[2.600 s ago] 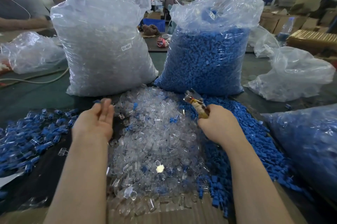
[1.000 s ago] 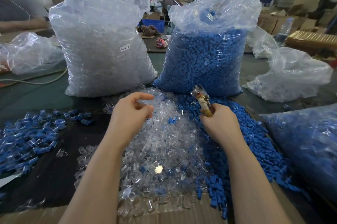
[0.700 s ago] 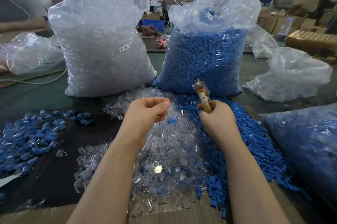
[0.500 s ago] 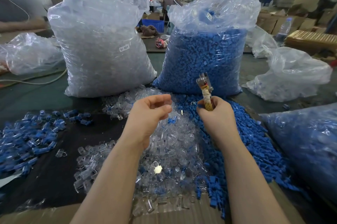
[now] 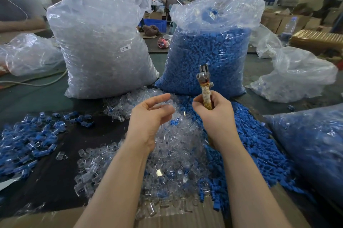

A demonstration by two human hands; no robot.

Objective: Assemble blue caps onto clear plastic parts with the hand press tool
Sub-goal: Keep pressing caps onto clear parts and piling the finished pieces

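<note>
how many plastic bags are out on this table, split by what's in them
Bags of clear parts: 1, the tall labelled bag
Bags of blue caps: 2, the tall bag and one at the right edge
Mostly slack clear bags: 3, at left, right and behind
Total: 6

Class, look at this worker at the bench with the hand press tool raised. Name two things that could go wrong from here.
1. The left hand is close beside the hand press tool held upright by the right hand; fingers near the metal head could get pinched.
2. The loose clear parts and loose blue caps overlap at the edges, so pieces may mix or slide off the cardboard.
</note>
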